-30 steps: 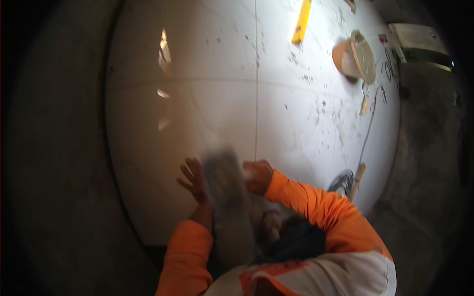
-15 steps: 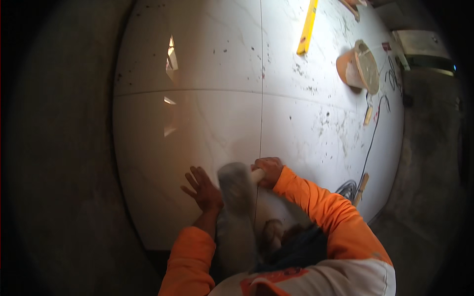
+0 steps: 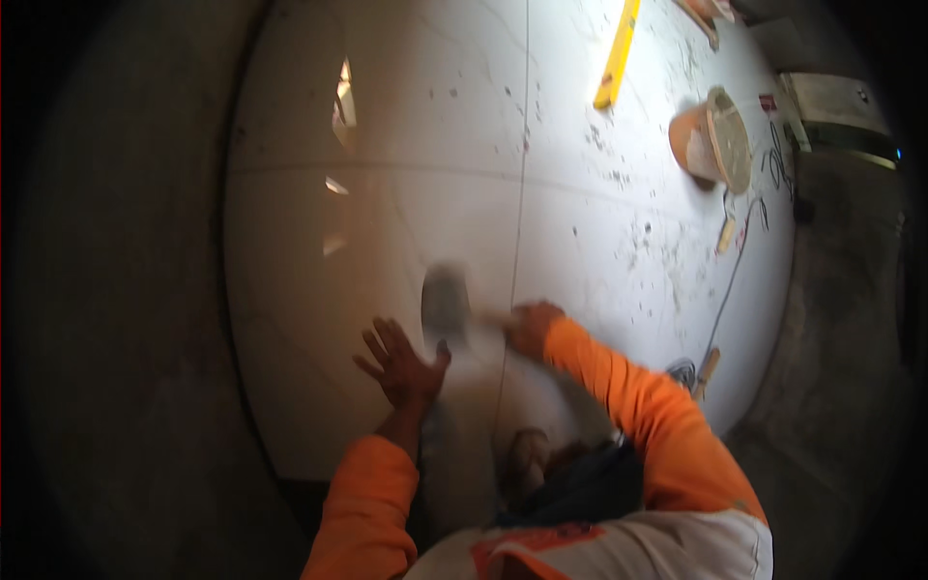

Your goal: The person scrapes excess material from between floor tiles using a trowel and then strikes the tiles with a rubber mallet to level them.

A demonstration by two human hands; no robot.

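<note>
In my right hand (image 3: 533, 331) is the pale handle of a mallet (image 3: 446, 305), its dark head blurred by motion over the white floor tiles (image 3: 406, 222). My left hand (image 3: 402, 363) has its fingers spread over the tile, just left of the mallet head; whether the palm presses on it I cannot tell. Dark joint lines run between the large marbled tiles, one of them passing between the mallet head and my right hand. My bare foot (image 3: 527, 457) shows close to my body.
A bucket (image 3: 690, 145) of grey mix stands at the far right. A yellow spirit level (image 3: 617, 56) lies left of it. A small wooden-handled tool (image 3: 725, 235), a dark cable (image 3: 727, 290) and another wooden handle (image 3: 709, 373) lie along the right side. Dark crumbs dot the tiles.
The mallet head has swung away from me and down toward the tile. My left hand's thumb now shows, spread apart from the fingers. The view has shifted slightly.
</note>
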